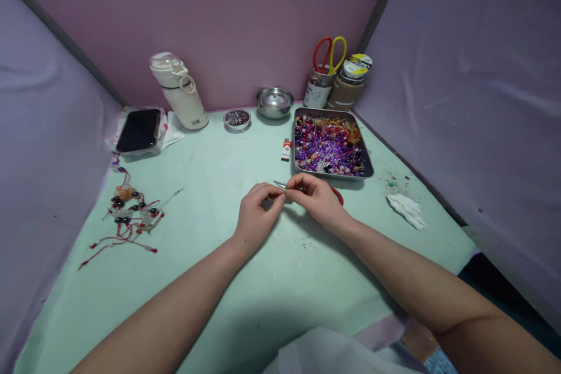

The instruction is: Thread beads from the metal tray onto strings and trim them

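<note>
My left hand [259, 210] and my right hand [316, 198] meet over the middle of the table, thumbs and forefingers pinched close together. Whatever lies between the fingertips is too small to name. A pair of scissors [338, 196] shows a red handle loop past my right hand and metal blade tips by the fingertips; its middle is hidden behind that hand. Just beyond stands a metal tray [333, 176] full of purple, red, black and clear beads [328, 149], with coloured threads at its back. A small red and white lighter [286, 150] lies beside the tray.
Beaded red-cord strings [131, 210] lie at left, below a phone [139, 130]. Along the back stand a white bottle [186, 99], a thread spool [237, 120], a steel bowl [274, 103] and jars [318, 92], one holding scissors. A white cloth [406, 211] lies right.
</note>
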`<state>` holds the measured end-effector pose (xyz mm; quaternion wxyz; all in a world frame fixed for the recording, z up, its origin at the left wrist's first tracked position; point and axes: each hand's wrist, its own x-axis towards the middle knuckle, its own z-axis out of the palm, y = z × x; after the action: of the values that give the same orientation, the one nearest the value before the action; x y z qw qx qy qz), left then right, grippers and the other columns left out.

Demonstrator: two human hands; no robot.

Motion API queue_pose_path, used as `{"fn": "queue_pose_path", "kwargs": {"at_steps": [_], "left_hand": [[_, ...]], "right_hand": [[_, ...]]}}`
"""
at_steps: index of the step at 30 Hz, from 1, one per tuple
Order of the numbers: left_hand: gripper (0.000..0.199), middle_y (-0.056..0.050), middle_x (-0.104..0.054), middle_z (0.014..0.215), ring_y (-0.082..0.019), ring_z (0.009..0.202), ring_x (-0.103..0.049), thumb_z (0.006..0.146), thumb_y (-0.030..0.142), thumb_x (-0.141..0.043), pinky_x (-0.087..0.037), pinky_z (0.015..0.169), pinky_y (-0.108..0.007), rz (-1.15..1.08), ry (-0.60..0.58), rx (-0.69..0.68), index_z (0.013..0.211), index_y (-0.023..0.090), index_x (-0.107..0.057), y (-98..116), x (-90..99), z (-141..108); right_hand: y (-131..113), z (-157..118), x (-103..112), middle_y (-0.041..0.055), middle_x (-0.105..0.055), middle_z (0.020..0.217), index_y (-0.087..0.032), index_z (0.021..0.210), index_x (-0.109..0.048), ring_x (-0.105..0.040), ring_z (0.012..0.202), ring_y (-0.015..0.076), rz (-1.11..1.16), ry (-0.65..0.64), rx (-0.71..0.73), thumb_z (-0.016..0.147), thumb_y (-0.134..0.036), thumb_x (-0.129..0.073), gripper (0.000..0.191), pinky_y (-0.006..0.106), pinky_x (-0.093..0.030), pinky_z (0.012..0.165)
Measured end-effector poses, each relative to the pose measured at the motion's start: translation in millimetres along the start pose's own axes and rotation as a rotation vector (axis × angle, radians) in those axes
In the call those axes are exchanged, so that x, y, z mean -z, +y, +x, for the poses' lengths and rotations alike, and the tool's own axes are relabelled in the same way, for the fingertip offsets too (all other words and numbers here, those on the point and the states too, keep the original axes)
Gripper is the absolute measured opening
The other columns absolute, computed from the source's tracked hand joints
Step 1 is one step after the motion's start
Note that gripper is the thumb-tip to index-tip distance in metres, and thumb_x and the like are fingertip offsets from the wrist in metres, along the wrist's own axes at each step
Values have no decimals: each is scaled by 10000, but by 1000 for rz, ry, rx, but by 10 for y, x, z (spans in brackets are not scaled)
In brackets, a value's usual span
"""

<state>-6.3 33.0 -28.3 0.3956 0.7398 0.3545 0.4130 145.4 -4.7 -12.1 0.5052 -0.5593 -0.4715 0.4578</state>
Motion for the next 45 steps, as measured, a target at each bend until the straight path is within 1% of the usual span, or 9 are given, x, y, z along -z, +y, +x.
{"fn": "queue_pose_path", "kwargs": {"at_steps": [9,15,23,33,38,42,45], "left_hand": [[78,-17,-644,789,-136,752,-571,816,235,-580,-435,713,-276,-36,-22,55,788,195,-641,-19,-6,3],[75,-15,-651,790,-136,751,-574,808,228,-584,-436,716,-276,-54,-35,81,784,194,-647,-6,-9,4],[79,-19,-650,788,-139,754,-576,807,235,-586,-440,726,-281,-71,-49,105,781,192,-647,2,4,6],[114,-37,-671,818,-152,778,-594,765,280,-632,-461,760,-307,-285,-37,323,805,176,-654,27,6,44],[144,-33,-668,831,-142,773,-588,774,314,-633,-465,755,-297,-363,-48,339,827,182,-656,63,19,55],[156,-37,-664,825,-147,790,-583,779,330,-629,-462,770,-304,-370,-23,350,819,181,-654,83,20,66],[157,-29,-650,786,-141,759,-574,779,336,-630,-464,738,-295,-389,-4,356,802,181,-641,85,11,70]], "right_hand": [[16,0,1,2,-573,767,-203,773,-582,-505,705,124,26,22,10,722,-273,-652,113,300,-402,676],[8,-5,1,-4,-558,757,-195,778,-569,-488,685,114,22,2,18,728,-264,-632,106,282,-390,647],[10,-8,-1,-16,-540,697,-196,779,-579,-462,632,104,-22,-5,1,742,-275,-619,96,272,-362,603],[48,-9,-7,-10,-556,768,-193,811,-574,-486,699,113,8,-30,42,791,-326,-601,137,271,-372,655],[27,-25,-18,-10,-549,750,-191,812,-571,-474,678,109,19,-35,34,804,-325,-595,136,273,-367,643],[28,-28,-26,-10,-542,728,-188,807,-569,-457,651,103,25,-38,12,803,-326,-592,140,272,-360,624],[21,-33,-36,-6,-545,738,-187,813,-565,-460,655,104,31,-49,2,799,-325,-587,140,271,-358,616]]}}
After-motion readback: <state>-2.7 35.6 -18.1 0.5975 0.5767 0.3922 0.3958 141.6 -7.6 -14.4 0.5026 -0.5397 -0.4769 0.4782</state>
